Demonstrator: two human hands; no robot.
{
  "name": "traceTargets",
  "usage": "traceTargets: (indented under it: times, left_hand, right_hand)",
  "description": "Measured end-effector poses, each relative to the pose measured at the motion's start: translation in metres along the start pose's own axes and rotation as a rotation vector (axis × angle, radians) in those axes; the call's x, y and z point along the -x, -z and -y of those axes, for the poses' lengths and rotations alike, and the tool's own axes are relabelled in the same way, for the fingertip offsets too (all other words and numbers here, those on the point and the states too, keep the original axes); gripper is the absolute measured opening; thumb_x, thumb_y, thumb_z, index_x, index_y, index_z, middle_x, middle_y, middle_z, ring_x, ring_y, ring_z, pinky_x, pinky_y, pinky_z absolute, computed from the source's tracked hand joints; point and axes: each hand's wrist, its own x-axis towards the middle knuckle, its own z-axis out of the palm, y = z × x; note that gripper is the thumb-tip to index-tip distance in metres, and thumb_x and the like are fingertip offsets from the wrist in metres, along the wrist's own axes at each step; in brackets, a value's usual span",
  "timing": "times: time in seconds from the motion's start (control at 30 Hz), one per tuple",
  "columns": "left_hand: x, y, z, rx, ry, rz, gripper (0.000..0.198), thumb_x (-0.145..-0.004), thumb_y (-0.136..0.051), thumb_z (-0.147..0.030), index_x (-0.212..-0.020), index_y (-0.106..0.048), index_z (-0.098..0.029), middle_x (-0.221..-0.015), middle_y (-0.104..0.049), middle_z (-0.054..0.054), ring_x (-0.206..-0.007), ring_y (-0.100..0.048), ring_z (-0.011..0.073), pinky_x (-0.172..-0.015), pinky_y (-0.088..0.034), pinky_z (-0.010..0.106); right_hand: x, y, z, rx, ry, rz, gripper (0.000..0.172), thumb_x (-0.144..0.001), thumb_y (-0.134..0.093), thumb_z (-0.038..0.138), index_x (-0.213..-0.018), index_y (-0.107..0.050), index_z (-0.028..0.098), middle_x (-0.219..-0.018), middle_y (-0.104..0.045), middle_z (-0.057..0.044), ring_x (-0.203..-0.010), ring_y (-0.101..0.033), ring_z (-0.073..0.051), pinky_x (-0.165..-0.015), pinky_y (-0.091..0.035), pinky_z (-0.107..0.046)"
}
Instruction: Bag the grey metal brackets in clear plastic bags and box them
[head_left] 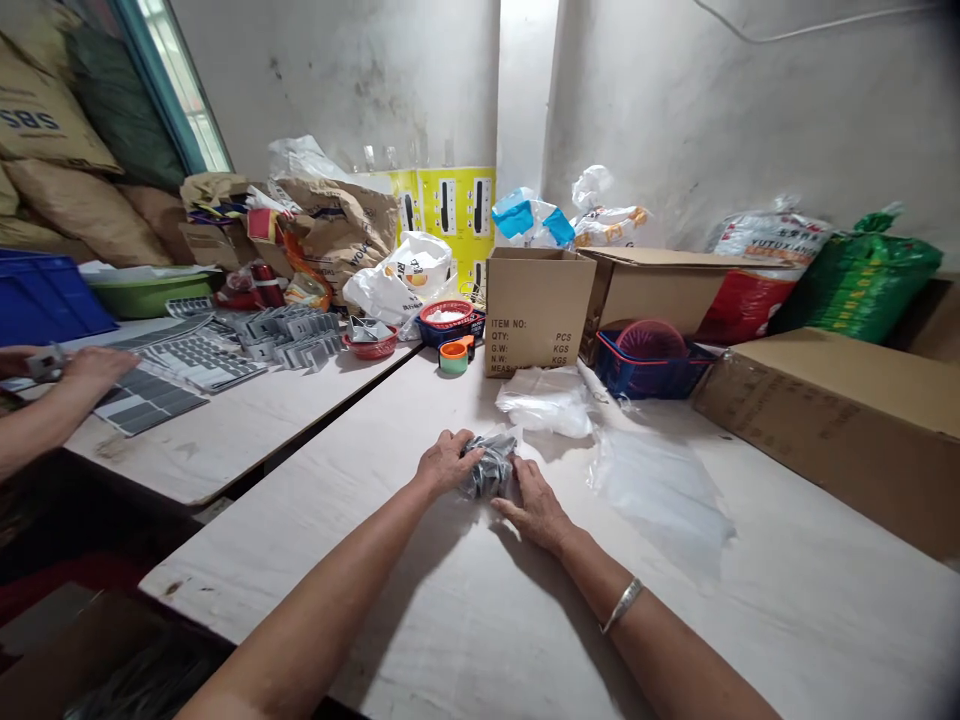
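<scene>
- From my remote seat I see the clear plastic bag of dark grey parts [489, 470] on the white tabletop [465, 610], between both hands and well within reach.
- The left hand [446, 462] is closed over the bag's left side, thumb across the film; I judge this grip steadies the loose contents.
- The right hand [538, 502] touches the bag's right side, thumb and fingers spread apart. I can't make out whether the fingertips pinch the film or merely press it, perhaps to keep the bundle compact.
- Just beyond lies a pile of clear plastic bags [547, 400], and to the right a flat translucent plastic sheet or bag [664, 490], probably placed there for easy reach.
- Behind the pile stands an upright cardboard carton [532, 315], its printed side facing me.
- The orange tape dispenser [454, 355] sits left of the carton, likely parked clear of the hands' working space.
- On the neighbouring table, a co-worker's hand [97, 368] is near the flat grey pieces [157, 397].
</scene>
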Motion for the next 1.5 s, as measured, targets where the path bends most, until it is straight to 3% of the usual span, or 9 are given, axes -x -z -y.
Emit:
traceTargets:
  times: [0.33, 0.47, 0.6, 0.73, 0.9, 1.03, 1.27, 1.4, 1.5]
  left_hand:
    - [-0.002, 0.022, -0.001, -0.030, 0.017, 0.062, 0.076, -0.078, -0.035, -0.066, -0.139, -0.021, -0.023, -0.112, -0.059, 0.012, -0.104, -0.055, 0.0290, -0.086, -0.040, 0.039]
    - [0.009, 0.025, -0.013, -0.161, -0.027, -0.338, 0.074, -0.075, -0.039, -0.066, -0.129, -0.039, -0.015, -0.120, -0.053, 0.017, -0.115, -0.044, 0.0356, -0.092, -0.035, 0.048]
    - [0.043, 0.005, -0.053, -0.028, -0.399, -0.621, 0.047, -0.079, -0.048, -0.048, -0.110, -0.052, -0.014, -0.110, -0.058, 0.015, -0.117, -0.043, 0.0287, -0.100, -0.032, 0.043]
    - [0.080, -0.033, -0.101, 0.221, -0.629, -0.473, 0.023, -0.081, -0.051, -0.032, -0.100, -0.057, -0.020, -0.102, -0.061, 0.009, -0.107, -0.051, 0.0241, -0.095, -0.038, 0.040]
    - [0.105, -0.072, -0.134, 0.559, -0.405, -0.244, 0.021, -0.082, -0.050, -0.036, -0.089, -0.059, -0.019, -0.092, -0.061, 0.007, -0.087, -0.056, 0.0205, -0.076, -0.046, 0.034]
    - [0.111, -0.086, -0.140, 0.847, -0.235, -0.024, 0.026, -0.081, -0.052, -0.042, -0.080, -0.061, -0.017, -0.079, -0.059, 0.004, -0.073, -0.055, 0.0159, -0.062, -0.045, 0.026]
    - [0.104, -0.091, -0.146, 1.431, 0.125, 0.259, 0.033, -0.072, -0.065, -0.046, -0.078, -0.061, -0.014, -0.082, -0.060, 0.006, -0.079, -0.059, 0.0162, -0.072, -0.048, 0.029]
    - [0.101, -0.091, -0.145, 1.544, 0.223, 0.336, 0.034, -0.069, -0.068, -0.045, -0.077, -0.059, -0.014, -0.079, -0.062, 0.006, -0.072, -0.060, 0.0147, -0.070, -0.049, 0.030]
    - [0.100, -0.092, -0.141, 1.563, 0.220, 0.370, 0.032, -0.071, -0.067, -0.043, -0.077, -0.059, -0.013, -0.079, -0.062, 0.006, -0.071, -0.061, 0.0142, -0.071, -0.049, 0.030]
  right_hand:
    - [0.071, 0.082, -0.045, 0.436, -0.107, -0.148, 0.020, -0.086, -0.048, 0.021, -0.104, -0.057, 0.017, -0.105, -0.056, -0.009, -0.100, -0.048, -0.022, -0.085, -0.036, -0.034]
    - [0.093, 0.101, -0.082, 0.547, -0.245, -0.244, 0.023, -0.090, -0.041, 0.017, -0.104, -0.058, 0.017, -0.106, -0.058, -0.009, -0.105, -0.047, -0.022, -0.086, -0.034, -0.034]
    - [0.107, 0.102, -0.111, 0.588, -0.303, -0.326, 0.025, -0.091, -0.039, 0.019, -0.109, -0.057, 0.017, -0.112, -0.056, -0.010, -0.114, -0.041, -0.025, -0.093, -0.029, -0.039]
    - [0.114, 0.104, -0.124, 0.568, -0.280, -0.311, 0.020, -0.090, -0.043, 0.020, -0.099, -0.061, 0.021, -0.102, -0.060, -0.006, -0.105, -0.047, -0.023, -0.089, -0.031, -0.036]
    - [0.114, 0.110, -0.127, 0.542, -0.282, -0.277, 0.015, -0.084, -0.053, 0.020, -0.075, -0.065, 0.021, -0.079, -0.062, -0.004, -0.080, -0.052, -0.020, -0.071, -0.033, -0.031]
    - [0.113, 0.112, -0.127, 0.509, -0.292, -0.309, 0.015, -0.083, -0.056, 0.019, -0.071, -0.065, 0.020, -0.075, -0.062, -0.004, -0.076, -0.053, -0.019, -0.066, -0.031, -0.030]
    - [0.109, 0.108, -0.092, 0.405, -0.154, -0.394, 0.016, -0.087, -0.046, 0.019, -0.080, -0.061, 0.018, -0.087, -0.062, -0.005, -0.089, -0.053, -0.018, -0.076, -0.035, -0.029]
    - [0.107, 0.101, -0.078, 0.366, 0.060, -0.414, 0.018, -0.086, -0.042, 0.013, -0.086, -0.059, 0.017, -0.098, -0.061, -0.008, -0.103, -0.050, -0.020, -0.088, -0.034, -0.034]
    - [0.110, 0.101, -0.093, 0.518, -0.049, -0.416, 0.023, -0.084, -0.043, 0.010, -0.100, -0.059, 0.016, -0.110, -0.058, -0.011, -0.113, -0.044, -0.025, -0.091, -0.031, -0.039]
